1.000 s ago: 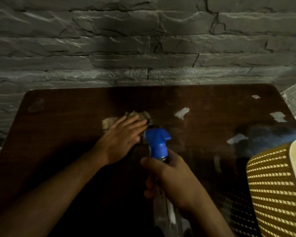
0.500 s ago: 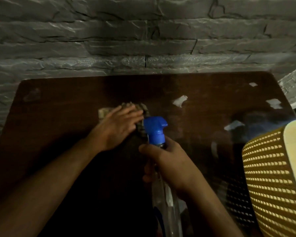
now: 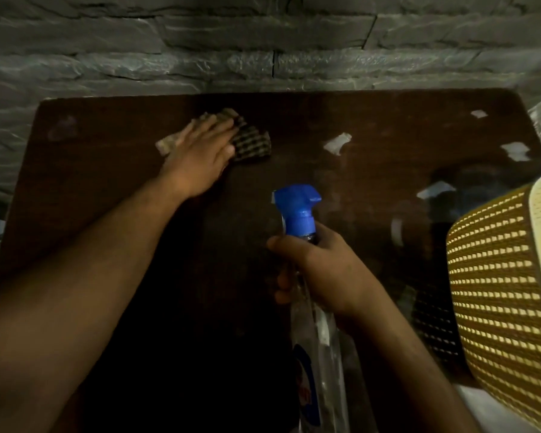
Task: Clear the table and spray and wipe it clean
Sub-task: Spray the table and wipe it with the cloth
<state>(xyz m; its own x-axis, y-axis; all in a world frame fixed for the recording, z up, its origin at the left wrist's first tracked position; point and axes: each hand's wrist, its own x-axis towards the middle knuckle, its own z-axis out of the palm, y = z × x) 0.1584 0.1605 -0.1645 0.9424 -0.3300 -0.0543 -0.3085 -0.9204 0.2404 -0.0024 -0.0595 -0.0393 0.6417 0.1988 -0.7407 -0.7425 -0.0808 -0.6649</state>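
Note:
A dark brown wooden table (image 3: 388,120) fills the view. My left hand (image 3: 200,157) lies flat, fingers spread, pressing a checked cloth (image 3: 252,142) onto the table's far middle-left. My right hand (image 3: 319,270) grips the neck of a clear spray bottle (image 3: 319,364) with a blue trigger head (image 3: 299,207), held upright above the table's near middle, nozzle pointing right. Pale patches (image 3: 336,143) show on the right half of the tabletop.
A grey stone wall (image 3: 263,42) runs along the table's far edge. A yellow perforated chair back (image 3: 497,292) stands at the near right, overlapping the table's right side. More pale patches (image 3: 516,150) lie near the right edge.
My left hand has slid the cloth away from me, towards the far left of the table. The spray bottle in my right hand has stayed near the middle, apart from the cloth now.

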